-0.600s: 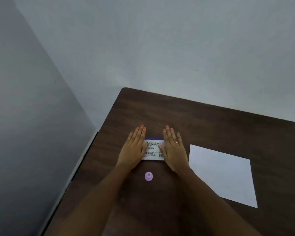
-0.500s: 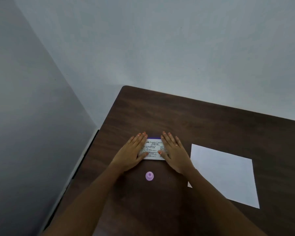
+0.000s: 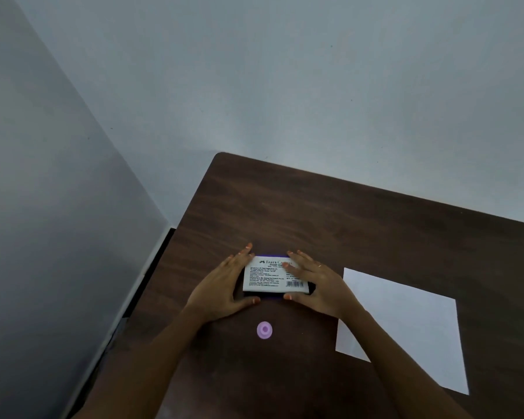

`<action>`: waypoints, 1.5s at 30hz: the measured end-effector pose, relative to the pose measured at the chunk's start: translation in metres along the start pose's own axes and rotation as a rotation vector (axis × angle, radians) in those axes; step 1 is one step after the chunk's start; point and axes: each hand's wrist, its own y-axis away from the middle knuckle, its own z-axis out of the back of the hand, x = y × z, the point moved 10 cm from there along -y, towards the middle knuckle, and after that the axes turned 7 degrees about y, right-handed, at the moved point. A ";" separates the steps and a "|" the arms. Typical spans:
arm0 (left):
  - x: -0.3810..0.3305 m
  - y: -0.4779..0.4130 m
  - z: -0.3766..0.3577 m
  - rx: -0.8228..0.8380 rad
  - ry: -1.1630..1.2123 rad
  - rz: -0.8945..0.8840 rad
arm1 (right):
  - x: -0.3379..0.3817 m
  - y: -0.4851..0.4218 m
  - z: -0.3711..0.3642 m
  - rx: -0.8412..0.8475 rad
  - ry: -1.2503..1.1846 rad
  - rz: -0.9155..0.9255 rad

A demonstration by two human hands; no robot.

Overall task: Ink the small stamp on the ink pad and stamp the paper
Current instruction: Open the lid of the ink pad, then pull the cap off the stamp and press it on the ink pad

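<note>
The ink pad (image 3: 271, 275) is a flat violet case with a white printed label on its lid, lying closed on the dark wooden table (image 3: 315, 207). My left hand (image 3: 224, 285) grips its left end and my right hand (image 3: 318, 282) grips its right end, thumbs at the near edge. The near edge of the lid looks slightly raised. The small round lilac stamp (image 3: 264, 330) stands alone on the table just in front of the pad. A white sheet of paper (image 3: 406, 325) lies flat to the right; my right forearm covers its near left corner.
The table's left edge runs close to a grey wall (image 3: 58, 207), with a narrow dark gap between them. A pale wall (image 3: 315, 86) stands behind the far edge.
Both hands went from lying flat beside the pad to clasping its ends, thumbs curling under the near edge. The camera view shifted slightly.
</note>
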 end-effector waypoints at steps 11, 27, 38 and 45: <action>0.004 -0.005 0.001 -0.003 -0.051 0.007 | -0.038 -0.055 0.065 -0.471 -0.443 -0.295; 0.000 -0.002 0.000 0.003 -0.096 -0.035 | -0.005 -0.046 0.051 -0.400 -0.209 -0.312; -0.016 0.061 0.028 -0.464 0.228 0.276 | 0.090 0.041 -0.039 -0.061 -0.161 -0.119; -0.039 0.089 0.011 -0.468 0.607 0.318 | 0.059 0.070 -0.041 -0.251 -0.817 -0.588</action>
